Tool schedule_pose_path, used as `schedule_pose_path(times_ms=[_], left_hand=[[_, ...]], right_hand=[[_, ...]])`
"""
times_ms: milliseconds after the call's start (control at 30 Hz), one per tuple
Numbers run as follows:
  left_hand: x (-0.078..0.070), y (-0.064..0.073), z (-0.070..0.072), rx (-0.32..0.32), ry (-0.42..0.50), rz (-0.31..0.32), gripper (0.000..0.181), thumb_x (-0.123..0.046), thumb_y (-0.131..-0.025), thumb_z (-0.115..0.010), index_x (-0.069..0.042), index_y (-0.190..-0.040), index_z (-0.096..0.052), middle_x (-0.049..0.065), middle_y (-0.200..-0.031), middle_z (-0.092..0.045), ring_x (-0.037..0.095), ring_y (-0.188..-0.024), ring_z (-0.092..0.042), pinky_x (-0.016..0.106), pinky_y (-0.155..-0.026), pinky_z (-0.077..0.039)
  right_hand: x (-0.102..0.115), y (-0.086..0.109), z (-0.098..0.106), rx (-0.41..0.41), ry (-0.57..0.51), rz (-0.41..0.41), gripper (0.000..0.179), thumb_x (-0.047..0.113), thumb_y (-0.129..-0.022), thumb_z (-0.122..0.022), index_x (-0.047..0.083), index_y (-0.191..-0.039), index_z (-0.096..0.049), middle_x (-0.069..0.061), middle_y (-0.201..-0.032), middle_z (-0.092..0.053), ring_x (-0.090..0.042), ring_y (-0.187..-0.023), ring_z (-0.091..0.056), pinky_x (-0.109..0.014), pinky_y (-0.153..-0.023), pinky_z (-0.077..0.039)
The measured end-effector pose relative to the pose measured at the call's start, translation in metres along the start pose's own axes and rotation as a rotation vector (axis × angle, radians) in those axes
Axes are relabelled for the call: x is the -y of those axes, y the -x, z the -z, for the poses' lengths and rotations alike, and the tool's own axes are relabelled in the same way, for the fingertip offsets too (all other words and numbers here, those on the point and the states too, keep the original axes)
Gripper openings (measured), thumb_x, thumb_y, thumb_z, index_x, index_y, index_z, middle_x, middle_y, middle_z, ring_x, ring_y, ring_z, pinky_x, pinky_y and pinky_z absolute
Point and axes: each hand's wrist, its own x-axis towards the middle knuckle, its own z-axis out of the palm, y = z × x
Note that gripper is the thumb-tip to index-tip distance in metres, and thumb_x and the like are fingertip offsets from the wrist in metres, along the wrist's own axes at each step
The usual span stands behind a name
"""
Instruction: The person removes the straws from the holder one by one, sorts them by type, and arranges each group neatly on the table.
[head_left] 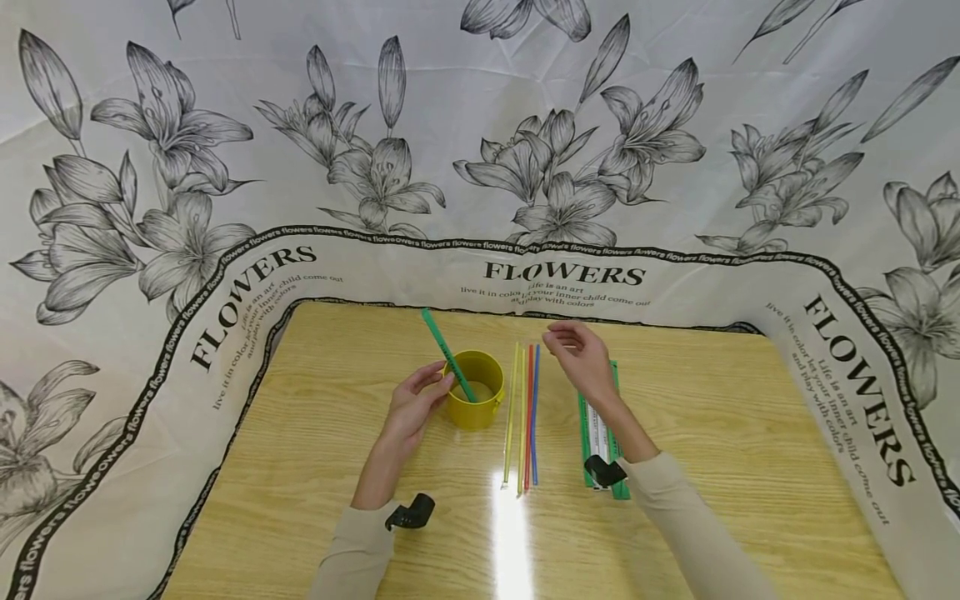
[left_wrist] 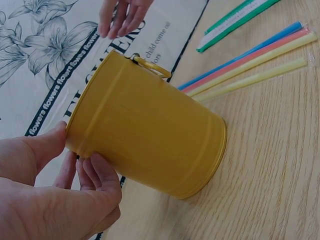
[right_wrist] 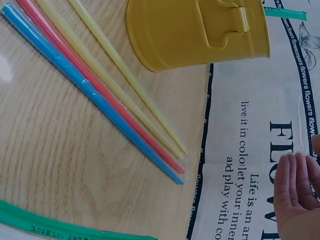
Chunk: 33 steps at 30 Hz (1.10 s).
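Observation:
A small yellow metal bucket (head_left: 475,412) stands on the table, a long green printed strip (head_left: 442,343) leaning up out of it. At the bucket's left side my left hand (head_left: 414,406) holds it near the rim, thumb at the edge and curled fingers against the outer wall, as the left wrist view shows. My right hand (head_left: 581,358) hovers to the right of the straws with nothing in it, its fingers loosely bent. Between bucket and right hand lie two yellow straws (head_left: 512,417), a red straw (head_left: 529,417) and a blue straw (head_left: 535,417), side by side in clear wrapping.
Under my right forearm lie green-and-white long packets (head_left: 617,417), partly hidden by the arm. A wood-grain table (head_left: 322,400) carries everything. Around its back and sides hangs a white cloth (head_left: 420,275) printed with black flowers and lettering.

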Motion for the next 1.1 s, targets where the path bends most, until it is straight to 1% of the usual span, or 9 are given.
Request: schedule_pose_path(times_ms=[167,300,400,567,767,900,933,967,1100], left_hand=[[-0.001,0.0,0.0,0.002,-0.003,-0.007,0.039,-0.005,-0.099,-0.069,-0.001,-0.137,-0.061,0.011,-0.122,-0.051,0.012,-0.099,-0.063,0.029,-0.097,-0.053],[-0.002,0.0,-0.001,-0.002,0.003,-0.008,0.039,-0.004,-0.099,-0.069,-0.001,-0.137,-0.062,0.011,-0.121,-0.052,0.01,-0.095,-0.062,0.031,-0.099,-0.052],[-0.002,0.0,-0.002,-0.005,0.008,-0.005,0.039,-0.004,-0.099,-0.069,-0.001,-0.137,-0.062,0.01,-0.12,-0.053,0.011,-0.096,-0.063,0.035,-0.103,-0.051],[-0.001,-0.001,-0.001,-0.013,-0.006,-0.008,0.039,-0.005,-0.098,-0.07,-0.001,-0.136,-0.062,0.01,-0.12,-0.054,0.011,-0.098,-0.063,0.033,-0.101,-0.052],[-0.001,0.0,-0.001,-0.018,-0.009,-0.007,0.039,-0.004,-0.098,-0.069,-0.001,-0.137,-0.062,0.01,-0.119,-0.053,0.009,-0.094,-0.063,0.027,-0.095,-0.054],[-0.001,-0.001,-0.001,-0.012,-0.012,-0.007,0.039,-0.005,-0.099,-0.07,-0.001,-0.137,-0.062,0.01,-0.12,-0.053,0.011,-0.097,-0.063,0.03,-0.099,-0.053],[-0.001,-0.001,-0.001,-0.012,-0.012,-0.007,0.039,-0.005,-0.098,-0.07,-0.001,-0.137,-0.062,0.01,-0.12,-0.053,0.011,-0.097,-0.063,0.032,-0.1,-0.052],[-0.001,-0.001,-0.001,-0.014,-0.014,-0.008,0.039,-0.005,-0.098,-0.07,-0.001,-0.137,-0.062,0.01,-0.12,-0.053,0.011,-0.097,-0.063,0.032,-0.1,-0.052],[0.0,-0.002,-0.001,-0.02,-0.01,-0.009,0.039,-0.005,-0.098,-0.07,-0.001,-0.136,-0.063,0.01,-0.119,-0.054,0.01,-0.095,-0.063,0.036,-0.103,-0.051]], right_hand=[[0.029,0.004,-0.009,0.033,-0.021,0.013,0.031,0.005,-0.102,-0.063,-0.013,-0.128,-0.059,-0.03,-0.12,-0.064,-0.027,-0.108,-0.062,-0.017,-0.089,-0.051],[0.036,0.003,-0.017,0.056,-0.042,0.012,0.032,0.004,-0.102,-0.063,-0.013,-0.129,-0.058,-0.03,-0.121,-0.063,-0.033,-0.111,-0.061,-0.02,-0.092,-0.051],[0.037,0.001,-0.023,0.068,-0.063,0.009,0.032,0.004,-0.102,-0.064,-0.011,-0.129,-0.059,-0.029,-0.121,-0.063,-0.036,-0.111,-0.06,-0.021,-0.092,-0.051],[0.039,0.0,-0.035,0.096,-0.091,0.029,0.031,0.003,-0.101,-0.065,-0.011,-0.128,-0.059,-0.03,-0.122,-0.062,-0.04,-0.113,-0.06,-0.027,-0.094,-0.052],[0.046,0.001,-0.052,0.133,-0.102,0.078,0.03,0.001,-0.1,-0.065,-0.012,-0.127,-0.06,-0.03,-0.121,-0.062,-0.044,-0.113,-0.06,-0.043,-0.099,-0.052],[0.048,0.0,-0.062,0.148,-0.101,0.113,0.029,0.0,-0.1,-0.065,-0.012,-0.126,-0.06,-0.033,-0.121,-0.062,-0.046,-0.112,-0.059,-0.055,-0.1,-0.05],[0.048,0.0,-0.064,0.151,-0.099,0.116,0.029,0.0,-0.1,-0.065,-0.012,-0.126,-0.06,-0.033,-0.12,-0.062,-0.046,-0.112,-0.059,-0.055,-0.099,-0.05],[0.043,-0.002,-0.068,0.152,-0.096,0.122,0.029,0.002,-0.1,-0.065,-0.01,-0.127,-0.061,-0.031,-0.121,-0.063,-0.044,-0.112,-0.06,-0.055,-0.099,-0.05],[0.023,-0.01,-0.081,0.154,-0.069,0.137,0.03,0.009,-0.101,-0.068,-0.004,-0.128,-0.063,-0.022,-0.12,-0.066,-0.034,-0.11,-0.063,-0.047,-0.097,-0.053]])
